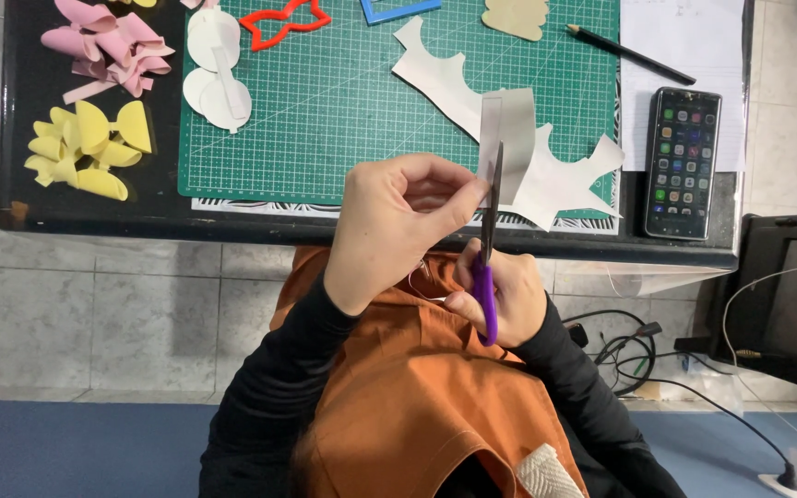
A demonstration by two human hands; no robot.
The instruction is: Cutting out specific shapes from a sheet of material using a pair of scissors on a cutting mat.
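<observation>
A black table (94,217) stands on a pale tiled floor, with a green gridded cutting mat (325,120) laid across it, and you sit below its near edge in an orange apron over black sleeves. Your left hand (398,226) pinches a small grey strip of thin sheet (509,129) between thumb and curled fingers, held upright in the air just above the table's front edge. Your right hand (500,300) is clenched through the purple handles of the scissors (489,249), whose dark blades point up into the strip, apparently part-way along a lengthwise cut. The risk, as I judge it, lies in how close your left fingertips sit to the blades: a slip or a hurried snip could nick them, and the floppy strip could bend and send the cut off line. It may also drop into your lap if the pinch loosens. Behind it lie white offcuts (546,175) with scalloped, curved edges, matte and flat. Left of the mat sit soft folded foam bows, pink (113,46) and yellow (85,148), plus white rounded pieces (219,78). A red bow-shaped outline (283,23), a pencil (629,53) and a glossy phone (683,161) lie farther back and right.
</observation>
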